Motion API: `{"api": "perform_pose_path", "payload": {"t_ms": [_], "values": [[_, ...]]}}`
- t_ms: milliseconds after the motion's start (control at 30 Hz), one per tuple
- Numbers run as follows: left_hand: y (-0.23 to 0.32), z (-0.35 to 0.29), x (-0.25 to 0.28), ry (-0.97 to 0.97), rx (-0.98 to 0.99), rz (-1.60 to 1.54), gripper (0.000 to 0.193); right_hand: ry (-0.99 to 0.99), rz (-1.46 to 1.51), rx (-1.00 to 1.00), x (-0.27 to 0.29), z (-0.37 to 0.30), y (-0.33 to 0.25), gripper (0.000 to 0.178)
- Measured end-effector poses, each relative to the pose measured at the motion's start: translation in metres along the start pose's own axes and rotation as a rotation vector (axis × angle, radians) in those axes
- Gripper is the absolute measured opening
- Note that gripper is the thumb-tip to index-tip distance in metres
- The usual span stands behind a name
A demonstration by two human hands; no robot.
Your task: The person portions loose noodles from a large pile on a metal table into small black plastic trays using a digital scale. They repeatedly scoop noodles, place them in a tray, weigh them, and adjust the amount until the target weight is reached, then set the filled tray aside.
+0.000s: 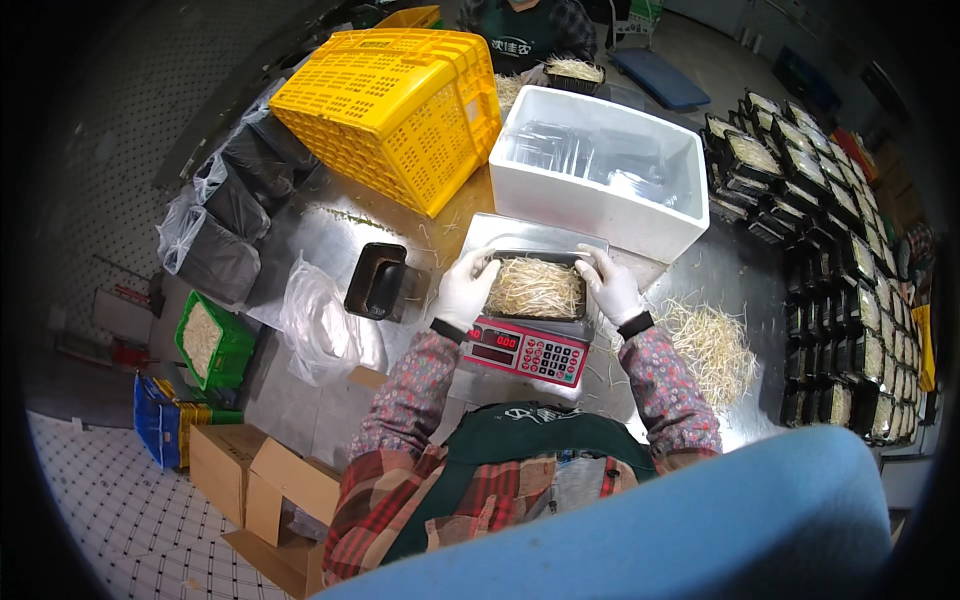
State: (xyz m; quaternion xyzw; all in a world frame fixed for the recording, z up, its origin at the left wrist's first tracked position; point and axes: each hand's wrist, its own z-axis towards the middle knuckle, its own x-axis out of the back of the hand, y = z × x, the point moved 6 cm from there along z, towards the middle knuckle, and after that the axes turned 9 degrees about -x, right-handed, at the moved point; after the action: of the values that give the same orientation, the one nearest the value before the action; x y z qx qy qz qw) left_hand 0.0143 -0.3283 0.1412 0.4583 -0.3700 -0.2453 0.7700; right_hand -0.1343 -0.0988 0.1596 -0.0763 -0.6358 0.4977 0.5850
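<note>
- Table: steel, its near edge close to the wearer's apron.
- Scale: keypad side toward the wearer; a strip of steel separates it from the loose sprouts on the right.
- Tray: black, filled with sprouts, over the scale's platform, between both hands.
- Left hand: gloved, fingers bent and slightly parted, grasping the tray's left end.
- Right hand: gloved, fingers longer and straighter, grasping the tray's right end near the far corner.
- Left side: a second tray stands near the left hand, with a clear bag beside it, narrowing the room there.
- Farther: the foam box stands just behind the scale, toward the right; the yellow crate tilts to its left.
- Far right: stacked packs, well apart from the right hand.
</note>
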Motion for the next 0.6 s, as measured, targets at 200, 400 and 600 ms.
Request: {"api": "perform_pose_path", "payload": {"t_ms": [200,400,600], "values": [[-0.053,0.022,-0.006,-0.048,0.041,0.261,0.030,-0.097,-0.168,-0.131,-0.044,0.024,0.035,0.036],[-0.101,0.016,-0.025,-0.105,0.392,-0.521,0.027,-0.276,0.884,-0.583,-0.079,0.017,0.072,0.013],[-0.102,0.022,-0.024,-0.052,0.387,-0.568,0.015,-0.184,0.966,-0.525,-0.091,0.028,0.083,0.007]]}}
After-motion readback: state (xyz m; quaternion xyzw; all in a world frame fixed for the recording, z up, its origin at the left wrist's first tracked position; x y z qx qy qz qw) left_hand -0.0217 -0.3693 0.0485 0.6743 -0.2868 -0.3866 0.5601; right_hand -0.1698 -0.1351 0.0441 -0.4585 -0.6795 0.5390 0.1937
